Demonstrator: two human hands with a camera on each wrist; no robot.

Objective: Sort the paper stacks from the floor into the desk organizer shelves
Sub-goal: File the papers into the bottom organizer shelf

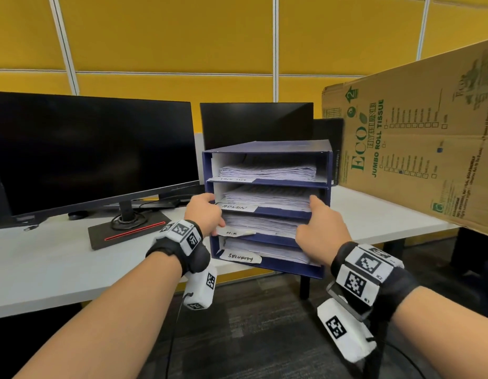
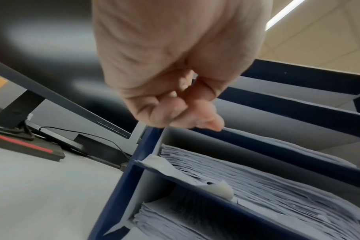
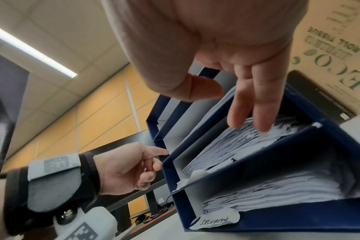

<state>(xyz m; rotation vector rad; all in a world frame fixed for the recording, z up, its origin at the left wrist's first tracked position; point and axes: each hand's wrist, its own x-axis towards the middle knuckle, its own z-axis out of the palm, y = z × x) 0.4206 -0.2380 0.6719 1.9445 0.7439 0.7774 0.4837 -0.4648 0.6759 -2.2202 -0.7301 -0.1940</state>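
A dark blue organizer [image 1: 267, 149] stands on the white desk [image 1: 59, 258] at its near edge, its near right corner jutting slightly over the edge. It has four open shelves, one above another, and each holds a stack of white printed sheets with ragged, uneven edges. Paper labels are taped to the left of the shelf lips: the top one is too faint to read, then "ADMIN" [image 1: 234, 207], "H.R" [image 1: 233, 232] and "SECURITY" [image 1: 240, 257], the last two curling off.

The left hand [image 1: 203, 213] is at the organizer's left front edge, level with the ADMIN shelf lip. In the left wrist view its fingers [image 2: 197, 116] are curled, their tips touching the blue lip, nothing held between them. The right hand [image 1: 318, 225] is at the right front, over the H.R stack [image 1: 262, 224]. From the right wrist, its fingers [image 3: 255, 104] are straight and slightly spread, tips on the front edge of those papers, the thumb apart from them.

Left of the organizer a large dark monitor [image 1: 87, 151] stands on a flat base with a red stripe [image 1: 128, 232]; a second dark screen [image 1: 256, 124] is behind the organizer. To the right leans a cardboard box [image 1: 418, 138] printed "ECO HYGIENE JUMBO ROLL TISSUE". Yellow wall panels [image 1: 166, 34] lie beyond.
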